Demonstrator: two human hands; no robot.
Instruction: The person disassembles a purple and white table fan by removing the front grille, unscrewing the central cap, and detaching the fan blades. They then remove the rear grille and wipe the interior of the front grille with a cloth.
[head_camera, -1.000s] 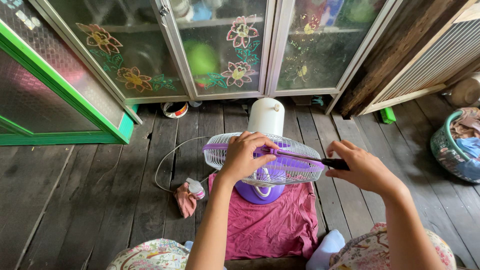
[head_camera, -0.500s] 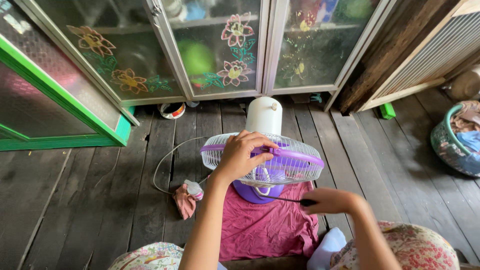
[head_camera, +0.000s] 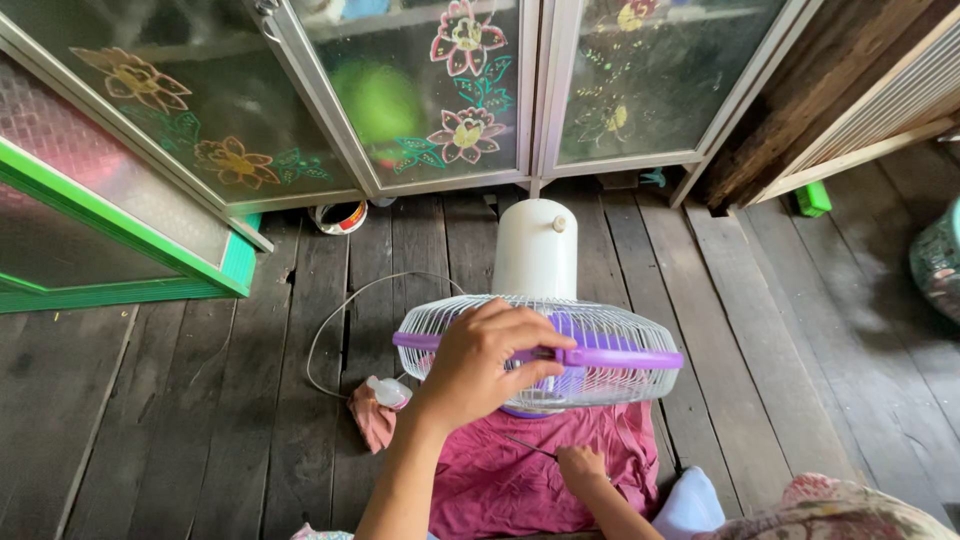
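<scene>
A table fan stands on the wooden floor, with a white motor housing (head_camera: 537, 250) and a white wire guard (head_camera: 610, 370) ringed by a purple band. My left hand (head_camera: 485, 360) grips the near top of the guard, fingers curled over the band. My right hand (head_camera: 580, 466) is low, under the guard and over a pink cloth (head_camera: 490, 490). It is shut on a thin screwdriver (head_camera: 530, 446) whose shaft points left. The fan's base is hidden behind the guard.
A small white bottle (head_camera: 386, 391) lies by the cloth's left corner, and a white cord (head_camera: 330, 330) loops beyond it. Glass cabinet doors painted with flowers (head_camera: 450, 90) stand behind the fan. A green-framed door (head_camera: 120, 250) is left, a tape roll (head_camera: 340, 216) and a green block (head_camera: 812, 198) further back.
My right hand left the guard's right rim and dropped below the fan with the screwdriver. My left hand stayed on the guard. The view moved in closer.
</scene>
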